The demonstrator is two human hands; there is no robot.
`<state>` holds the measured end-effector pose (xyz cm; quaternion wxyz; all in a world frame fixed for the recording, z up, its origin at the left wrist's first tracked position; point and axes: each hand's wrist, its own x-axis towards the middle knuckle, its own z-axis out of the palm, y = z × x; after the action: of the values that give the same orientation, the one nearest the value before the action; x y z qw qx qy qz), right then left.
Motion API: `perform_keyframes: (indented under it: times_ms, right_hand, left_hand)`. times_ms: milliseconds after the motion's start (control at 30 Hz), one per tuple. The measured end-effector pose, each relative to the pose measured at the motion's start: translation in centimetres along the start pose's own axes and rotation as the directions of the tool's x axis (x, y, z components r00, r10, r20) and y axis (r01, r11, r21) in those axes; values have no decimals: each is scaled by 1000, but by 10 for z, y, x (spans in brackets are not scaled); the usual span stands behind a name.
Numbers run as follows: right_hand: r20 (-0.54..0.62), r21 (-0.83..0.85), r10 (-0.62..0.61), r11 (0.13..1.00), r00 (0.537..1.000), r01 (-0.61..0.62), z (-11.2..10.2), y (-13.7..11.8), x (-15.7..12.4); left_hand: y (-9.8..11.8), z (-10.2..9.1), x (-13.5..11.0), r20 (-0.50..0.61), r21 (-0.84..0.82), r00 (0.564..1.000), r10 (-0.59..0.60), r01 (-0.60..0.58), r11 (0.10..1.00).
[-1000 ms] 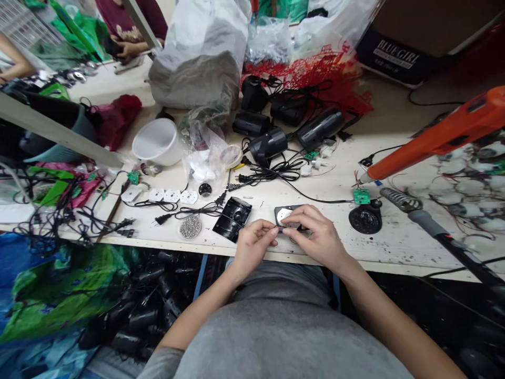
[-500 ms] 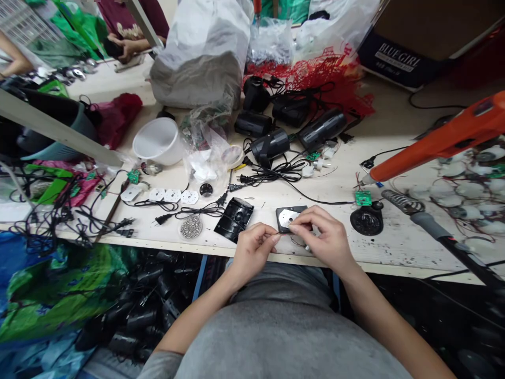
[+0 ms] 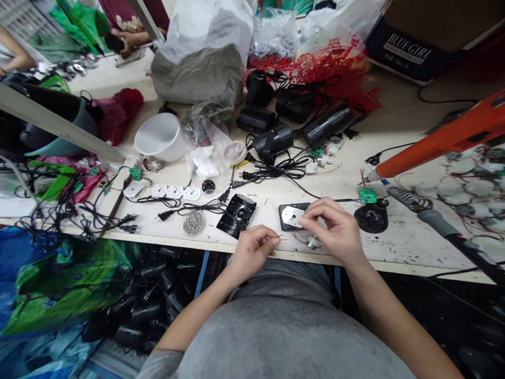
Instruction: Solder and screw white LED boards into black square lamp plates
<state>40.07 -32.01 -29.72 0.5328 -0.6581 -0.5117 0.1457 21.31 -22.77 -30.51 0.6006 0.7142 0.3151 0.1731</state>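
Note:
My left hand (image 3: 254, 249) is closed in a pinch on thin wires (image 3: 282, 239), whose red and dark ends poke out past the fingertips near the table's front edge. My right hand (image 3: 335, 230) has its thumb and forefinger pinched together at the right end of a white metal plate (image 3: 291, 216); whatever is between those fingertips is too small to make out. The plate lies on a dark square block (image 3: 284, 226). Partly under the right hand sits a small whitish motor-like part (image 3: 313, 242). Left of the block is an open black plastic housing (image 3: 236, 216).
An orange electric screwdriver (image 3: 437, 139) and a soldering iron in a coil holder (image 3: 410, 200) reach in from the right. A green circuit board (image 3: 367, 195) rests by a black round base (image 3: 371, 218). A tray of screws (image 3: 193, 223), white bowl (image 3: 160, 138) and black cords (image 3: 280, 171) lie leftward and behind.
My right hand has drawn away to the right from my left hand. Wire ends now show clearly beyond my left fingertips. The whole view has shifted slightly.

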Motion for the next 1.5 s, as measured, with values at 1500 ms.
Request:
perform_keyframes:
  times_ms: [1500]
  right_hand:
    - [-22, -98, -89, 991, 996, 86, 8, -7, -13]
  left_hand:
    - [2, 7, 0, -36, -112, 988, -147, 143, 983]
